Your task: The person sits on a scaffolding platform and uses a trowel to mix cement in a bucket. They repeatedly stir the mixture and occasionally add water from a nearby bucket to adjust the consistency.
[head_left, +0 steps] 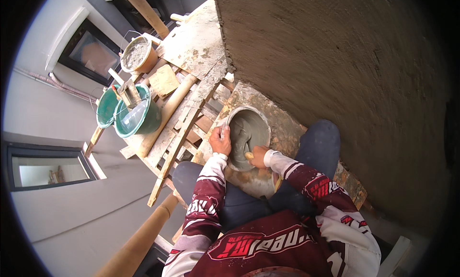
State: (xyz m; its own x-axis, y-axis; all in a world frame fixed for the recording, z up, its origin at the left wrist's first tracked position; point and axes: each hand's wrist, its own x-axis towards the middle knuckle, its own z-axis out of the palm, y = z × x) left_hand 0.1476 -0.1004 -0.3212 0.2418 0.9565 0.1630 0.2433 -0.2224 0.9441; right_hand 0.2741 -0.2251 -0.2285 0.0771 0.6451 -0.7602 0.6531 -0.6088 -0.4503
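Note:
A round bucket (263, 122) stands on the boards between my knees, with wet grey mortar (239, 133) inside, smeared in swirls. My left hand (220, 141) is closed on the bucket's left rim. Over the near right side of the bucket, my right hand (260, 157) grips the yellowish handle of a trowel (248, 155). The trowel's blade dips into the mortar and is mostly hidden there. A small yellowish piece (278, 182) shows beside my right thigh, its kind unclear.
A freshly plastered wall (345, 52) rises close on the right. To the left, a green bucket (152, 118) holds water and tools, beside another green bucket (106, 109). An orange bucket (146, 60) of mortar stands farther off. Scaffold planks have gaps; a bamboo pole (139, 241) crosses lower left.

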